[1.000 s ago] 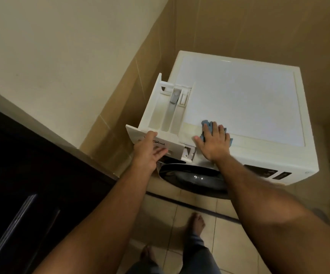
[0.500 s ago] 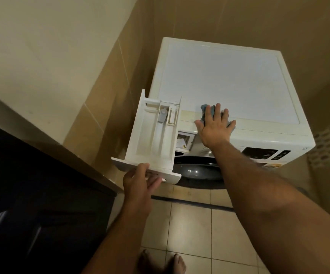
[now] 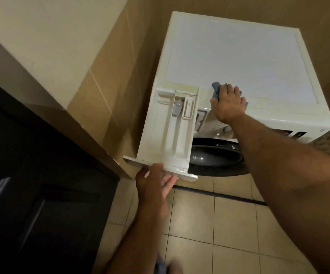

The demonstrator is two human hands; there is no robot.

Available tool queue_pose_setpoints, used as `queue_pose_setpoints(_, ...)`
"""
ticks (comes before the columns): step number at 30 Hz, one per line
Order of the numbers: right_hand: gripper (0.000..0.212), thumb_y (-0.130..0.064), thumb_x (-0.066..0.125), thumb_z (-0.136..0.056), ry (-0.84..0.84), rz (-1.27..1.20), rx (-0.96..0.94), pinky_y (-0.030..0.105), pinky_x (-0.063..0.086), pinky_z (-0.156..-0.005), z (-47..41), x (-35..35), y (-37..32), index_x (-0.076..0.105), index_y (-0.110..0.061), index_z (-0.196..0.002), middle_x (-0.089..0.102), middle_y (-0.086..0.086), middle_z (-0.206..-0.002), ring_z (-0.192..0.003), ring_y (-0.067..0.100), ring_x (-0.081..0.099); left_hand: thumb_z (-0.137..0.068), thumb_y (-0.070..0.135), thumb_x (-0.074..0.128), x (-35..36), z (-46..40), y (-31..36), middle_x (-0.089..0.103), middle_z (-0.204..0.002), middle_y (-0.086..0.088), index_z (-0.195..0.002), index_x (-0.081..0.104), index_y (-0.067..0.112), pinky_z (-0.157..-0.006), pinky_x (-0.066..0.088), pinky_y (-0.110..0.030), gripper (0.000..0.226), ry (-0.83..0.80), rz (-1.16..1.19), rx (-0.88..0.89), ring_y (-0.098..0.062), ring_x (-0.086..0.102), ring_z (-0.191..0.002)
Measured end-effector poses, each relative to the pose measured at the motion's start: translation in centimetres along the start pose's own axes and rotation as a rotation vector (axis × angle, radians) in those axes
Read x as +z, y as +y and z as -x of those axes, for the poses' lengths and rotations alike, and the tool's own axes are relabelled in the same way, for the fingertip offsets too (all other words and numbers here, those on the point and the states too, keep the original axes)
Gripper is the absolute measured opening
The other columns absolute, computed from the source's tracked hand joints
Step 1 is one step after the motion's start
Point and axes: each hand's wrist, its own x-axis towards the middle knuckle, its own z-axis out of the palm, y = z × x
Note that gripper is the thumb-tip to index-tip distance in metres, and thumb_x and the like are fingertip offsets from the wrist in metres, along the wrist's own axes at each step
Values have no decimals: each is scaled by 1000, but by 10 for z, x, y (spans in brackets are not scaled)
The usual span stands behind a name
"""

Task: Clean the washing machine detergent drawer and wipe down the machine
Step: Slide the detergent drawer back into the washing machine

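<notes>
The detergent drawer (image 3: 170, 131) runs lengthwise from 12 to 6 o'clock; the left hand (image 3: 156, 181) grips its front panel at 6, while the right hand (image 3: 228, 104) presses a blue cloth (image 3: 216, 89) flat at 2 o'clock

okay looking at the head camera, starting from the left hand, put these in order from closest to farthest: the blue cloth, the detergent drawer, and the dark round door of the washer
From the left hand:
1. Detergent drawer: its front panel is in that hand's grip, pulled far out of the machine.
2. Dark round door: just to the right, below the drawer.
3. Blue cloth: up on the washer's top, under the right hand.
</notes>
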Motion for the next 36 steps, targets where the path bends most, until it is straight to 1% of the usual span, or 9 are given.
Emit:
queue_pose_setpoints(2,63,-43,30,-102,16,5,-12,51,9,-120,-1,1,2,11,-14,-155,6,6,-163,-150,28,1,-84,4,65,-7,2,-8,60,-117,-17,-123,53,8,-75,61,-40,41,0,27,-20,-32,66,-101)
queue_pose_setpoints(6,62,-43,30,-101,19,17,-21,52,10,-119,-1,4,4,14,-14,-154,7,6,-163,-149,28,2,-85,6,65,-22,0,-27,59,-117,-17,-123,52,9,-77,60,-39,41,50,3,-44,-34,63,-104)
queue_pose_setpoints(9,60,-42,29,-102,27,29,-19,51,10,-119,-1,5,4,15,-15,-153,7,7,-163,-150,29,1,-86,8,65,-26,-6,-36,60,-115,-16,-124,53,10,-75,59,-39,40,80,-26,-59,-37,62,-105)
queue_pose_setpoints(14,60,-43,29,-102,43,36,-23,52,10,-119,-3,7,5,15,-15,-154,8,6,-163,-150,29,2,-84,6,67,-25,-16,-39,62,-114,-15,-124,52,12,-81,57,-44,43,104,-29,-46,-35,61,-107)
queue_pose_setpoints(17,59,-44,29,-102,47,46,-24,52,11,-119,-3,8,5,17,-16,-153,10,6,-162,-149,29,3,-84,6,67,-27,-21,-39,62,-114,-15,-124,51,13,-80,58,-43,44,113,-35,-42,-33,62,-106)
queue_pose_setpoints(22,59,-44,29,-102,59,50,-33,52,12,-119,-3,8,7,18,-16,-153,11,6,-162,-149,30,4,-84,6,67,-27,-21,-42,61,-114,-12,-123,52,15,-78,58,-42,43,83,-40,-14,-34,62,-107)
queue_pose_setpoints(27,59,-43,28,-102,54,44,-36,52,10,-119,-2,7,6,16,-17,-154,9,6,-163,-150,30,2,-83,6,68,-22,-22,-43,62,-114,-10,-117,54,19,-74,59,-40,39,59,-47,12,-32,62,-107)
queue_pose_setpoints(31,58,-43,29,-102,65,49,-42,53,13,-118,-2,8,6,19,-16,-152,13,7,-161,-149,30,6,-83,9,70,-22,-21,-48,63,-114,-8,-116,56,19,-77,60,-40,37,73,-77,74,-30,63,-104)
queue_pose_setpoints(36,57,-42,28,-102,72,47,-52,53,15,-117,0,6,6,20,-17,-152,15,7,-160,-148,30,8,-81,12,74,-12,-26,-43,61,-114,-8,-117,54,18,-84,58,-47,42,89,-74,70,-30,63,-104)
